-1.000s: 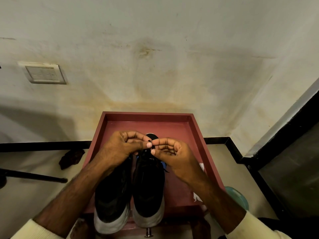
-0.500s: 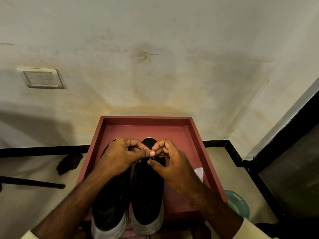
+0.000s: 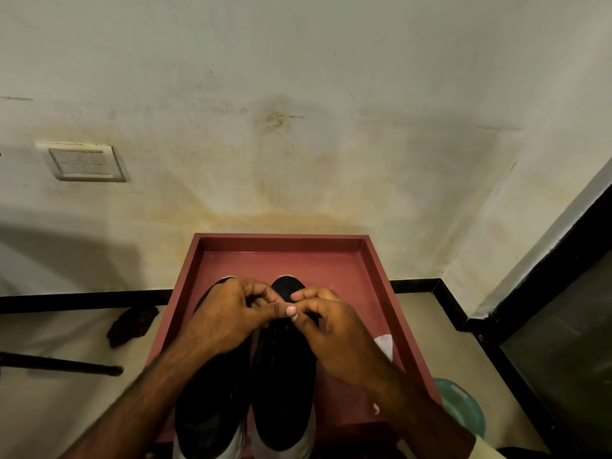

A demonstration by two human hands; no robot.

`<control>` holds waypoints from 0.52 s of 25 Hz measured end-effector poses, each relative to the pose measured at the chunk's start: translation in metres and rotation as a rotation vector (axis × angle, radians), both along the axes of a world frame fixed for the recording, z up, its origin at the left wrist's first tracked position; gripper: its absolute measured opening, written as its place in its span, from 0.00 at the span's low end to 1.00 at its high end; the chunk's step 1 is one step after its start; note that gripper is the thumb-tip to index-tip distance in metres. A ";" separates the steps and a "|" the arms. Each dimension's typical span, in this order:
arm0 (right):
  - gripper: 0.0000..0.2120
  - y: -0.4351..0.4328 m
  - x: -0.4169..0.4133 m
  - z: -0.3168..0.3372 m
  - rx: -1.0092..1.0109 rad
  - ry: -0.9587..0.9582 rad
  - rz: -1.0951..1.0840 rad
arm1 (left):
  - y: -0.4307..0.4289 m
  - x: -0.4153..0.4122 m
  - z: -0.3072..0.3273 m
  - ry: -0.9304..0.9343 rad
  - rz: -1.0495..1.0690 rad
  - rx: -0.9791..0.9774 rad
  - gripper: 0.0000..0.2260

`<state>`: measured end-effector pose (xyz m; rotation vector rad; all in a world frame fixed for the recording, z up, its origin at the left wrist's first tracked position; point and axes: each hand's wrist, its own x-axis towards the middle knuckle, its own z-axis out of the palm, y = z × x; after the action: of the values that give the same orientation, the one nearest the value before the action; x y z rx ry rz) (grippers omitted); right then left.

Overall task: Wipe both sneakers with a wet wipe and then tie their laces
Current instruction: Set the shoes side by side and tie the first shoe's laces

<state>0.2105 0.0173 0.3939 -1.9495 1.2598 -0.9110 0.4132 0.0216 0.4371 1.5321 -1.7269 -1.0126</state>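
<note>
Left hand (image 3: 225, 314) and right hand (image 3: 341, 339) – fingertips pinched together over right sneaker (image 3: 284, 385), laces hidden beneath | left sneaker (image 3: 208, 409) beside it in red tray (image 3: 381, 279) – heels cut off | white wipe (image 3: 384, 346) partly hidden | no legible writing

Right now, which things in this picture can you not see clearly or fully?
- Laces of the right sneaker: head view, covered by both hands, left and right; tied or not, cannot tell.
- Left sneaker: laces too dark to see, partly under the left arm.
- Sneaker soles: cut off by the bottom edge.
- Wipe on the tray: mostly behind the right hand.
- Teal object: half hidden by the tray.
</note>
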 end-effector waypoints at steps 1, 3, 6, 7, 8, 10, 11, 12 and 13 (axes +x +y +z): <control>0.09 -0.001 0.000 0.001 0.055 -0.009 0.026 | -0.001 0.000 -0.001 0.000 0.002 -0.001 0.17; 0.10 -0.003 -0.001 0.006 0.164 -0.055 0.072 | -0.002 0.000 -0.003 0.012 0.014 0.007 0.17; 0.09 -0.002 -0.003 0.011 0.282 -0.162 0.138 | -0.003 -0.001 -0.003 0.075 0.022 0.077 0.18; 0.08 -0.001 -0.005 0.013 0.282 -0.166 0.161 | -0.003 -0.001 -0.003 0.093 0.025 0.099 0.18; 0.08 0.001 -0.005 0.013 0.261 -0.157 0.181 | -0.002 -0.001 -0.002 0.110 0.026 0.123 0.18; 0.07 0.003 -0.006 0.013 0.182 -0.138 0.165 | 0.000 -0.001 -0.002 0.127 0.023 0.154 0.17; 0.06 0.003 -0.006 0.012 0.122 -0.117 0.136 | 0.000 -0.001 -0.003 0.126 0.021 0.162 0.16; 0.06 0.003 -0.005 0.010 0.051 -0.081 0.111 | 0.000 -0.001 -0.003 0.131 0.022 0.171 0.15; 0.07 0.003 -0.004 0.009 -0.020 -0.030 0.094 | 0.001 -0.002 -0.003 0.150 0.023 0.185 0.15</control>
<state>0.2062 0.0203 0.4028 -1.9852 1.1365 -0.9052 0.4116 0.0221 0.4337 1.5422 -1.5447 -1.2712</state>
